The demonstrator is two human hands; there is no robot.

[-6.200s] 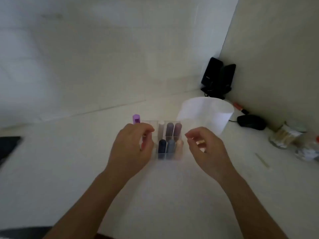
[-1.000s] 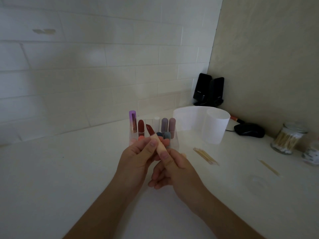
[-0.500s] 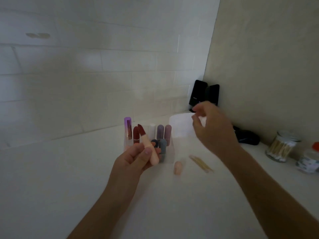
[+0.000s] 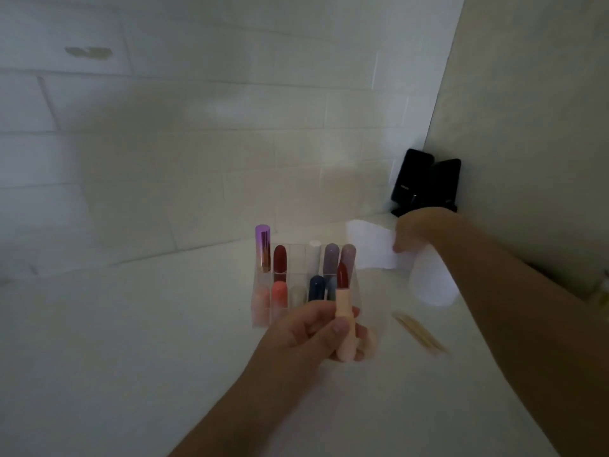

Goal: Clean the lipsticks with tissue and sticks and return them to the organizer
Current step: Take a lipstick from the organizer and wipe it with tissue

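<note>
I see left hand [image 4: 306, 334] gripping the uncapped lipstick [image 4: 344, 311] upright, red tip up, just in front of the organizer [image 4: 263, 311] on the desk [image 4: 131, 324]. Right hand [image 4: 412, 235] is at the tissue [image 4: 369, 249] roll right of the organizer, pinching its loose end. Sticks [image 4: 417, 331] lie on the desk between my arms, blurred.

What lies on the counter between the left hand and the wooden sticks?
In the head view, a blurred peach shape, probably the lipstick cap, lies just right of the left hand; beyond it bare counter up to the wooden sticks.
</note>
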